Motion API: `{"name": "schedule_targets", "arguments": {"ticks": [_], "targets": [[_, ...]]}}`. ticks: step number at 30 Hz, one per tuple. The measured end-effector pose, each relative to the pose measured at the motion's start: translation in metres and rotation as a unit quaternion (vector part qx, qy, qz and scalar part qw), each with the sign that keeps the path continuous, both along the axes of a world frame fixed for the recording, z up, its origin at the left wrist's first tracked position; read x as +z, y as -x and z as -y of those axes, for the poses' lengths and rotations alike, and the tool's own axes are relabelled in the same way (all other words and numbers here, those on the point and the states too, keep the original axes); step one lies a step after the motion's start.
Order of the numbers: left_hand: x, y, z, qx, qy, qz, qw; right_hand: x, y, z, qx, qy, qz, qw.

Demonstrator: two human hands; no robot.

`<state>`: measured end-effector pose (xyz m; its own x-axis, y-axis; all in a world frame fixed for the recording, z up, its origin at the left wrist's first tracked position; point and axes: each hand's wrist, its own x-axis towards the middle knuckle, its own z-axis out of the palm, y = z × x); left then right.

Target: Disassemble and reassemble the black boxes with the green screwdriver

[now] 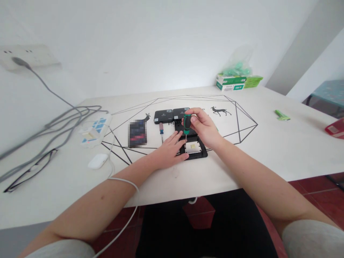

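Observation:
My right hand (201, 123) is closed around the green and black handle of a screwdriver (187, 123), held upright. Its thin shaft points down at the left side of an opened black device (201, 154), whose inside shows a silvery plate with a small yellowish square. My left hand (172, 148) lies flat with fingers stretched, resting on that device's left edge. Just behind it is another black piece (179, 129), partly hidden by the hands. Left of it lies a second screwdriver (161, 129) with a reddish and blue handle.
Two black boxes, the left one (163, 116) and the right one (180, 113), lie behind my hands. A blurred-out dark item (137, 133), a white earphone case (98, 161), a power strip (96, 130), glasses (32, 170) and cables are at left. Green-white boxes (231, 80) stand at the back right.

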<state>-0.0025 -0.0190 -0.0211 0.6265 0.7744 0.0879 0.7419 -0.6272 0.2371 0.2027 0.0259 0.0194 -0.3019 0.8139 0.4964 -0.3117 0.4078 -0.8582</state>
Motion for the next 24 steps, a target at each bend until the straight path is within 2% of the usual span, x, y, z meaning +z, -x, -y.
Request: {"name": "schedule_targets", "arguments": {"ticks": [3,8,12,17,21,24], "targets": [[0.001,0.0,0.0,-0.001,0.0,0.002,1.0,0.002,-0.001,0.0,-0.019,-0.003,0.004,1.0],[0.004,-0.001,0.001,-0.001,0.01,-0.002,1.0,0.009,0.001,0.009,0.029,0.021,-0.027,0.999],[0.006,-0.002,0.001,-0.007,0.005,-0.001,1.0,0.01,0.003,0.011,0.047,0.001,-0.028,0.998],[0.004,-0.001,0.001,0.001,0.013,0.001,1.0,0.01,0.003,0.014,0.061,0.021,-0.008,0.998],[0.002,-0.001,0.001,0.005,0.012,0.009,1.0,0.006,0.003,0.013,0.044,0.009,-0.003,0.999],[0.002,-0.001,0.001,0.003,0.006,0.009,1.0,0.002,0.003,0.008,-0.008,-0.034,0.016,0.999]]}}
